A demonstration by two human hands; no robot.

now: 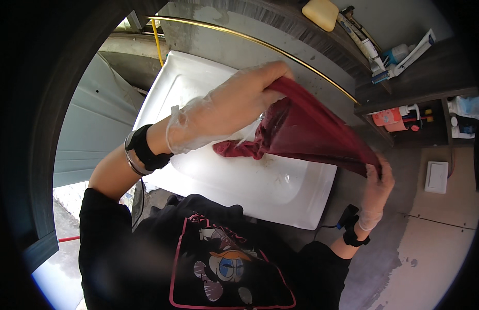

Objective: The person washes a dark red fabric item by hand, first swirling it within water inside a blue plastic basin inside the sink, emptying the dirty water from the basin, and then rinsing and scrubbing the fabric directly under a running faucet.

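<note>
A dark red cloth (309,131), apparently wet, is stretched between my two hands above a white ceramic sink (239,186). My left hand (243,97), in a clear plastic glove, grips the cloth's upper corner over the back of the basin. At the right, my gloved right hand (379,178) holds the other end, out past the basin's rim. The cloth's bunched lower part hangs down into the sink, and its tail lies near the middle of the basin. My left hand and the cloth hide part of the basin.
A dark shelf (414,58) at the upper right bears a yellow soap bar (321,14), toothpaste tubes (414,56) and brushes. Below stands a pink pump bottle (386,116) in a cubby. A gold-coloured rail (239,28) crosses the wall behind the sink. A switch (436,177) is at right.
</note>
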